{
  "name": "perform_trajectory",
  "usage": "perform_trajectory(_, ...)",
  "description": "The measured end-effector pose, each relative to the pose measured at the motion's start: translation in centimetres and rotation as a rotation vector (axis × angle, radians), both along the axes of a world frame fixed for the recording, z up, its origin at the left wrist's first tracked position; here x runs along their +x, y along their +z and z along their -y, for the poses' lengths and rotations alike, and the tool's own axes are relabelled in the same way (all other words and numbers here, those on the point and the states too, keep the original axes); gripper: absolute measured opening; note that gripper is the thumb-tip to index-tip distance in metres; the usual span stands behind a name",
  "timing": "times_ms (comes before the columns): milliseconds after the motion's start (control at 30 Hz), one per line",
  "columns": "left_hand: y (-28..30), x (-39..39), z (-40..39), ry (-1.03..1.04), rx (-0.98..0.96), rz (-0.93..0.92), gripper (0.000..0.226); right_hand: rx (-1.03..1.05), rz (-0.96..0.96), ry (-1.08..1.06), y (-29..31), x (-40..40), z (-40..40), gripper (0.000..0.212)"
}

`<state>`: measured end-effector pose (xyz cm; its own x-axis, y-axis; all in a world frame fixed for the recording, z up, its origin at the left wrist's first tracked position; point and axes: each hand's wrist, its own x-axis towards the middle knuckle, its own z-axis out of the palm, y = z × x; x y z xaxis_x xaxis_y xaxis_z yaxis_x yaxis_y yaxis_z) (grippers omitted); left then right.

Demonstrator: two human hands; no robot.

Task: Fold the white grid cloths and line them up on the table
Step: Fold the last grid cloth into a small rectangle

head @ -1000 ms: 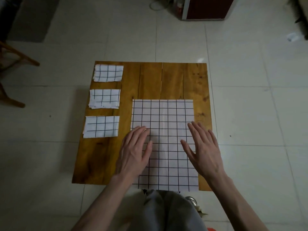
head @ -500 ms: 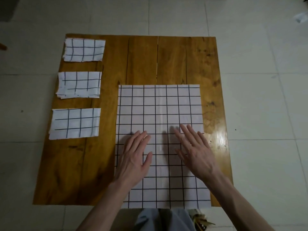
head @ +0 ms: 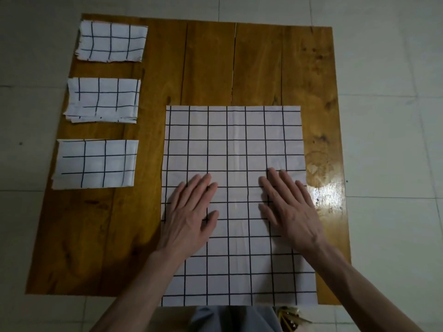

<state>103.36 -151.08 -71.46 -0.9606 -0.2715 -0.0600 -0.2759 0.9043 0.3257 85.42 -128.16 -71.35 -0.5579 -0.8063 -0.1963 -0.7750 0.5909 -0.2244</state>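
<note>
A large white grid cloth [head: 235,144] lies spread flat on the right half of the wooden table [head: 208,65], its near edge at the table's front. My left hand [head: 189,212] rests palm down on the cloth's left part, fingers apart. My right hand [head: 290,209] lies flat on its right part, fingers spread. Down the table's left side sit three folded grid cloths in a column: the far one [head: 111,41], the middle one [head: 103,100] and the near one [head: 96,164].
Pale floor tiles [head: 393,116] surround the table on all sides. Bare wood shows at the far middle and the near left of the tabletop. My grey-clad lap [head: 235,319] is under the front edge, with a small yellowish object [head: 290,318] beside it.
The view has tilted down and closer to the table. Both hands stay flat on the spread cloth, the right one now a little further toward the cloth's right side.
</note>
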Motion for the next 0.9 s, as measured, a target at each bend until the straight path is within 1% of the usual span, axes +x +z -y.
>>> perform_trajectory(167,0.1,0.2,0.7,-0.014,-0.032,-0.115,0.046,-0.130,-0.039,0.021,0.6,-0.1,0.2,0.054)
perform_trajectory(333,0.2,-0.1,1.1,0.012,-0.028,-0.246,0.026,-0.263,-0.095,0.094,1.4,-0.8,0.4,0.030)
perform_trajectory(400,0.3,-0.2,1.2,0.021,-0.004,-0.277,0.021,-0.296,-0.112,0.128,1.8,-1.1,0.5,0.023)
perform_trajectory(533,1.7,-0.9,1.9,-0.019,-0.002,-0.272,0.020,-0.319,-0.112,0.158,2.9,-2.0,0.6,0.019)
perform_trajectory(633,3.2,-2.0,2.8,-0.079,0.011,-0.226,0.021,-0.334,-0.084,0.203,3.8,-3.0,0.6,0.023)
perform_trajectory(700,4.0,-2.9,3.9,-0.135,0.028,-0.193,0.016,-0.316,-0.054,0.228,4.5,-3.9,0.9,0.028)
perform_trajectory(767,4.7,-3.8,5.2,-0.167,0.099,-0.160,0.009,-0.310,-0.030,0.232,5.3,-4.9,1.4,0.030)
perform_trajectory(833,5.6,-5.0,6.5,-0.196,0.145,-0.132,0.016,-0.326,-0.016,0.224,6.4,-6.2,2.1,0.028)
perform_trajectory(900,6.8,-6.3,7.7,-0.220,0.139,-0.151,0.016,-0.347,0.003,0.227,7.7,-7.7,2.9,0.024)
